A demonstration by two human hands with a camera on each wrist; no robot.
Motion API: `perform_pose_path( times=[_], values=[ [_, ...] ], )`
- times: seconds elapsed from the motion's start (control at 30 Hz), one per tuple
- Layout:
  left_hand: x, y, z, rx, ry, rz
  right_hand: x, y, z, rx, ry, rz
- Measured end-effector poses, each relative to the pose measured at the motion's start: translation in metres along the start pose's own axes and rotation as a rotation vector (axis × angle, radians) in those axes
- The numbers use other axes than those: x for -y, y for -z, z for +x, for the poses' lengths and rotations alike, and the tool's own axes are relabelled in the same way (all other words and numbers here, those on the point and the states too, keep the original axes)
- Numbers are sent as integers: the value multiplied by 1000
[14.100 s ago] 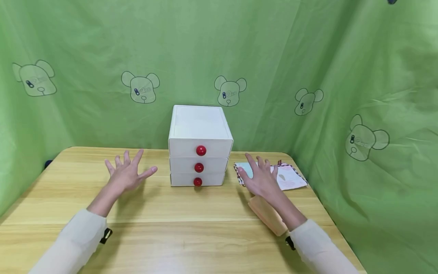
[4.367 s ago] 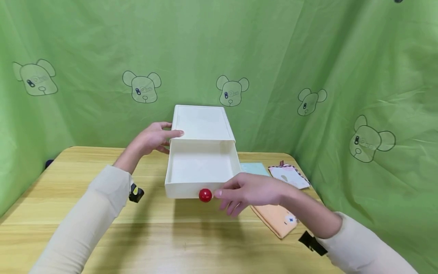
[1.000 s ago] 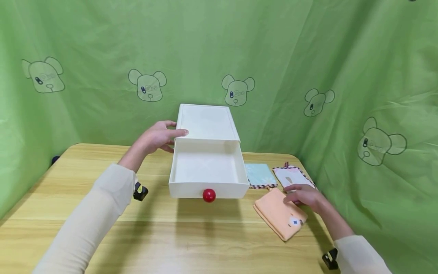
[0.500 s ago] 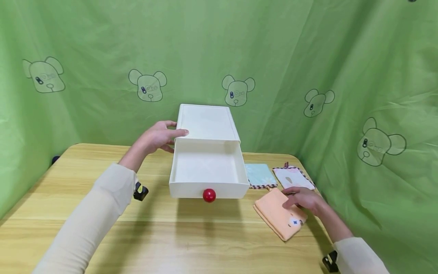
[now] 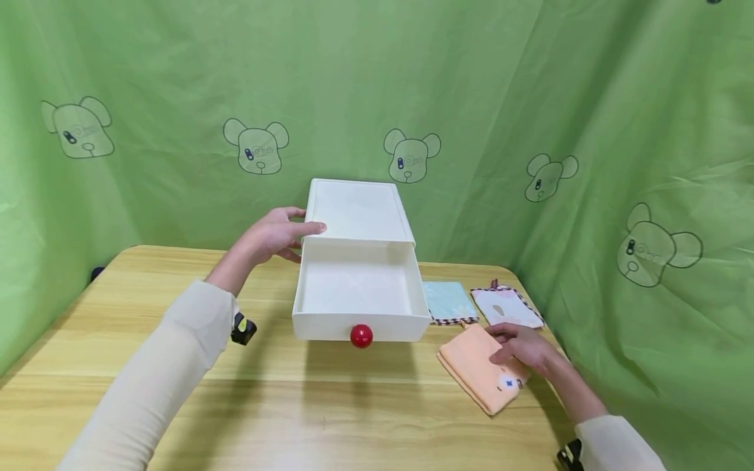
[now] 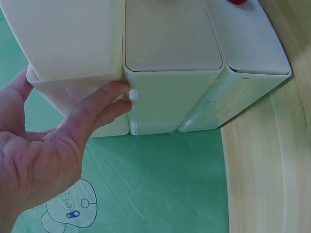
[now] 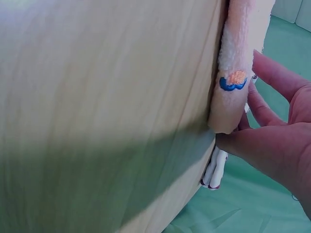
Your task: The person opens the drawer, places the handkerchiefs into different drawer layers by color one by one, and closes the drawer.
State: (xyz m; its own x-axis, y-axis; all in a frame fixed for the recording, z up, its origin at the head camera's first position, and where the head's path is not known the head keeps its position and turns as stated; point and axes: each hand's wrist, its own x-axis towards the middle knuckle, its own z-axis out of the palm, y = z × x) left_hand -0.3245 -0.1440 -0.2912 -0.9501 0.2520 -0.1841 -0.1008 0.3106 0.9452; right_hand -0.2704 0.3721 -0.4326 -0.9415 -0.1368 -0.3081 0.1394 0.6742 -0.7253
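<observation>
A white drawer cabinet (image 5: 359,209) has its top drawer (image 5: 362,320), with a red knob (image 5: 361,335), pulled out. My left hand (image 5: 273,235) rests at the cabinet's front left corner, thumb on top and fingers extended along the side; the left wrist view shows those fingers (image 6: 104,104) against the side wall. An orange folded hand towel (image 5: 480,366) with a stitched face lies on the table to the right. At its right edge my right hand (image 5: 527,347) pinches it, the thumb over the towel. In the right wrist view, thumb and fingers close around the towel (image 7: 235,68).
Behind the orange towel lie a light blue folded cloth (image 5: 450,301) and a white one with a checked border (image 5: 506,306). The wooden table (image 5: 265,405) ends at a green curtain (image 5: 471,78) at the back and right. The lower drawers (image 6: 252,34) are in.
The top drawer was shut, then pulled out. My right hand left the knob's side for the orange towel, and its thumb and fingers have drawn in at the edge. The left hand stays put.
</observation>
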Motion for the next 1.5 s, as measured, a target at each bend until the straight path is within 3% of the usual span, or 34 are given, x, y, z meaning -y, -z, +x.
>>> perform_pose_path(
  times=[0.6,1.07,1.5],
  values=[
    [1,0,2,1,2,-4,0,-3,0,-26,-9,50],
    [0,0,-1,-6,-4,-5,8,5,-2,-78,-12,-101],
    [-1,1,-2,-14,-3,-6,22,18,-9,45,-9,-13]
  ],
)
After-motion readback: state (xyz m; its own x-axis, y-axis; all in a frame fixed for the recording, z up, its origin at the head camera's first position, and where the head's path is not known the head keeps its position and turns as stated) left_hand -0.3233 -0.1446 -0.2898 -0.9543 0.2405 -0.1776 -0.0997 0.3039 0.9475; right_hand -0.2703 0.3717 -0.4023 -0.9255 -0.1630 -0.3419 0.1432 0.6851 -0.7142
